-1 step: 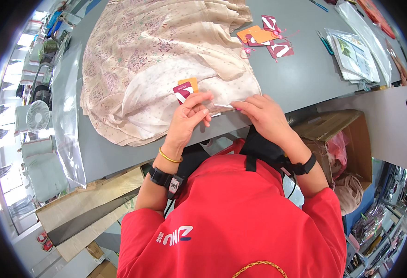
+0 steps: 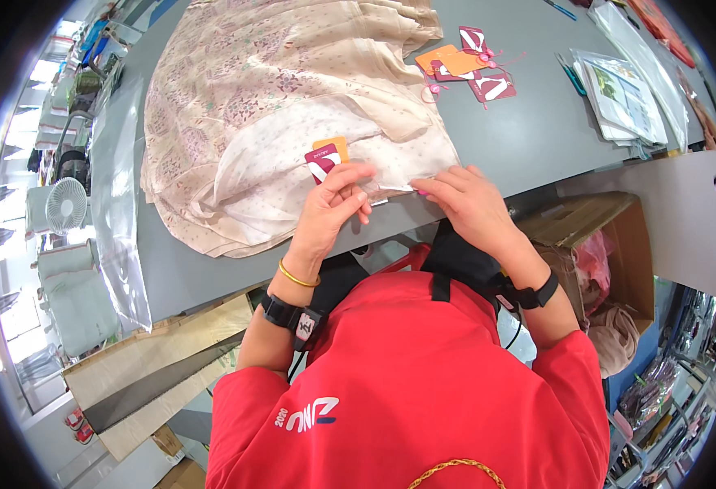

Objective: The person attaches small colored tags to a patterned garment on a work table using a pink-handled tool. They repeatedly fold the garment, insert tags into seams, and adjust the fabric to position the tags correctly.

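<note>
A pale floral garment (image 2: 235,106) of thin fabric is spread over the table, its white inner layer (image 2: 276,134) facing up near the front edge. My left hand (image 2: 335,200) is over that layer, fingers curled and thumb drawn in; what they hold, if anything, is hidden. Just beyond it, a maroon hang tag (image 2: 321,162) overlaps an orange hang tag (image 2: 340,147), both partly under the fingers. My right hand (image 2: 468,200) pinches the fabric's edge at the table's front, thumb and fingers together.
Several maroon and orange tags (image 2: 464,63) with pink strings lie at the back right of the grey table (image 2: 529,122). Farther right are teal-handled scissors or snips (image 2: 571,77) and clear-bagged papers (image 2: 619,94). An open cardboard box (image 2: 594,213) stands below at right.
A thin white strip raised between my hands no longer shows. My right hand has shifted very slightly; my left hand and the tags keep their places.
</note>
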